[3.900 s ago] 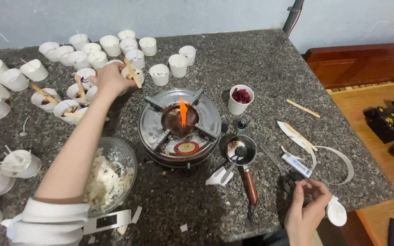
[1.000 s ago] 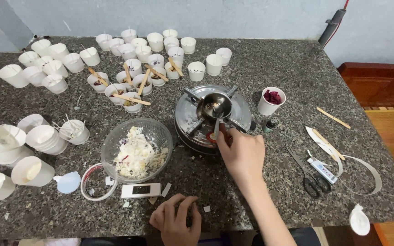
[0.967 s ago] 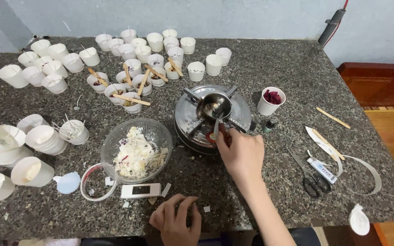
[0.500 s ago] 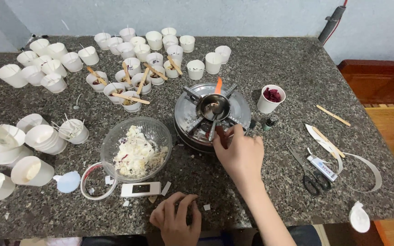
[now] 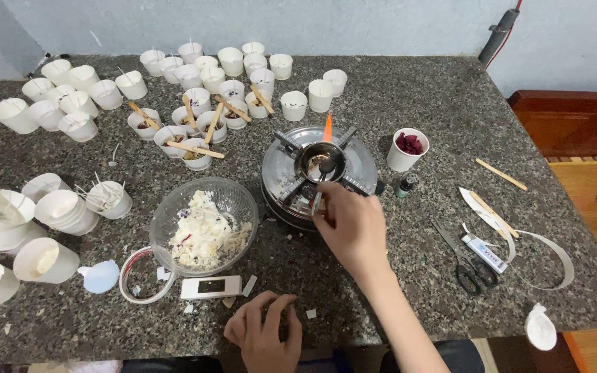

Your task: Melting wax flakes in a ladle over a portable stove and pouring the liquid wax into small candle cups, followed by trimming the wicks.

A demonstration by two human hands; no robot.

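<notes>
Nearest the person, the left hand (image 5: 265, 333) rests curled on the front edge of the worktop (image 5: 450, 103), fingers bent under and holding nothing that shows. Just ahead of it lies a flat white scale (image 5: 211, 287), and beyond that a glass bowl (image 5: 203, 224) of pale wax flakes. To the right and farther out, the right hand (image 5: 350, 224) is closed in a pinch on the handle of a small metal melting pot (image 5: 320, 161), which sits on the round burner (image 5: 319, 173) directly ahead of the fingertips. An orange flame (image 5: 327, 128) licks up at the pot's far side. The fingers are close to hot metal, so a burn looks possible; a jolt of the handle could tip the pot and spill its contents. Behind the burner stand many white paper cups (image 5: 229, 69).
</notes>
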